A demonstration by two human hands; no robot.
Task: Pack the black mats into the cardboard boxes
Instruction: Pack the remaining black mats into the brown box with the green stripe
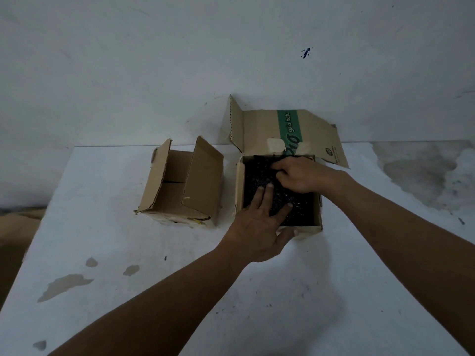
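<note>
The left hand (258,224) lies flat on the black mat (300,210). Its fingers (267,196) are straight and spread across the mat's near half. The thumb hooks outside, against the front wall of the cardboard box (309,228) that holds the mat.

The right hand (302,177) comes in from the right side, just beyond the left fingertips. Its fingers (280,170) are curled, with the tips on the mat close to the box's far wall. Whether they pinch the mat or only press on it cannot be told. The mat fills the box from wall to wall and sits a little below the rim, under both hands.

Behind the right fingers the box's back flap (287,127) stands up. It carries a green stripe with the words "gula batu".

A second box (203,181) stands to the left of the left fingers, apart from the first. Its flaps are raised, and no mat shows in the part of its inside that can be seen.

Both boxes stand on a white worktop (128,253) set against a white wall (154,60). The worktop has chipped patches (64,285) to the near left of the left forearm.
</note>
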